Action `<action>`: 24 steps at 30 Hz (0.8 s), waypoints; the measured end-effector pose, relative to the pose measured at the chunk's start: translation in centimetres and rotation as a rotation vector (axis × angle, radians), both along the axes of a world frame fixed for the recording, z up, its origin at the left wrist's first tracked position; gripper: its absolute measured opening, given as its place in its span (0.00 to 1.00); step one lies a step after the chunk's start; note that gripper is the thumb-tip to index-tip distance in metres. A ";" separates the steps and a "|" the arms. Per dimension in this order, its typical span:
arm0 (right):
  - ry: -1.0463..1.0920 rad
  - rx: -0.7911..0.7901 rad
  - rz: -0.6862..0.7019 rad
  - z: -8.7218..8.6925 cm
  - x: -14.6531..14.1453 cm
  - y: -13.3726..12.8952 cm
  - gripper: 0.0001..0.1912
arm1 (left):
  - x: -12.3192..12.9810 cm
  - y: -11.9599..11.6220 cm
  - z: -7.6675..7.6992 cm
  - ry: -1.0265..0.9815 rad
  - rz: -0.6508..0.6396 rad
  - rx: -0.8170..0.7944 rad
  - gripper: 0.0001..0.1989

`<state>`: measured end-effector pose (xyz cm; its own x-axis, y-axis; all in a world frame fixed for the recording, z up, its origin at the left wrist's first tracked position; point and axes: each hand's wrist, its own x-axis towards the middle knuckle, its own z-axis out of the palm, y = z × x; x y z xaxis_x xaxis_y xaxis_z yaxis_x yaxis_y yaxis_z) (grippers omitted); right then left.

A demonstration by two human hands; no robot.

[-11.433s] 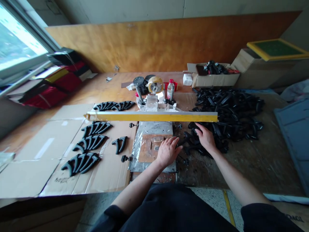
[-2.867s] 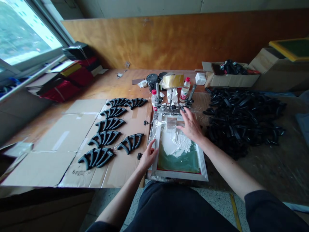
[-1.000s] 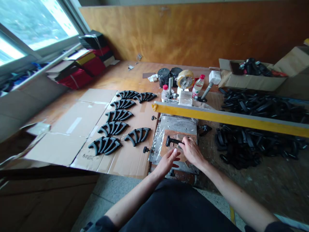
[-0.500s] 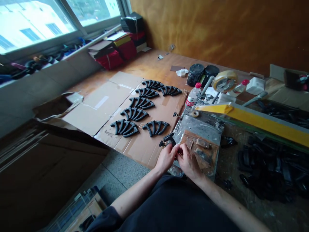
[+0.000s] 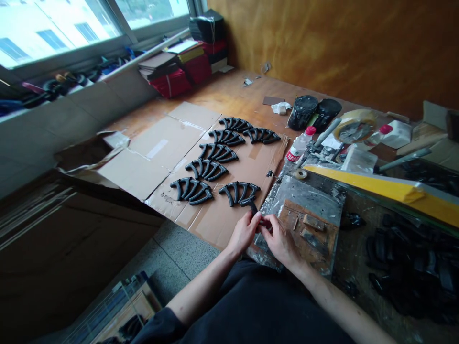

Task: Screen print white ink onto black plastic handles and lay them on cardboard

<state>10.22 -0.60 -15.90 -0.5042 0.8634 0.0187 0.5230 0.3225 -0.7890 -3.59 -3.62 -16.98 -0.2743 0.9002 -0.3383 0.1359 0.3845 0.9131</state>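
Note:
In the head view, my left hand and my right hand meet over the near edge of the cardboard. Fingers of both are closed around a black T-shaped part, whose wide end points away from me. My fingertips hide its near end. Just beyond it lies a fan-like row of curved black pieces. More such rows are laid out on the cardboard sheet. A small black cluster sits near the cardboard's right edge.
To the right are a stained metal plate with a wooden block board, a tape roll, a red-capped bottle and black cans. A yellow-edged panel crosses above a heap of black parts.
The view has swung slightly left. The part in my hands has turned, its wide end now near the closest row. A small black piece beside my left hand is no longer visible.

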 end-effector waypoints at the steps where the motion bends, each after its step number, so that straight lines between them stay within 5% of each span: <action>1: 0.017 -0.020 0.006 -0.2 -0.2 0.3 0.07 | -0.8 0.1 -0.5 -0.003 0.054 0.007 0.23; 6: 0.110 -0.173 -0.046 -2.1 -1.7 2.2 0.12 | -5.6 1.2 -2.9 0.154 0.311 -0.011 0.23; 11: 0.243 -0.381 -0.140 -4.7 -5.0 4.8 0.21 | -8.0 3.2 -4.7 0.082 0.413 -0.053 0.24; 19: 0.157 -0.589 -0.238 -7.4 -8.5 9.1 0.42 | -8.9 6.9 -5.7 0.042 0.311 -0.045 0.26; 24: 0.156 -0.575 -0.297 -7.5 -7.9 10.4 0.41 | -10.5 8.8 -5.6 0.182 0.190 -0.124 0.29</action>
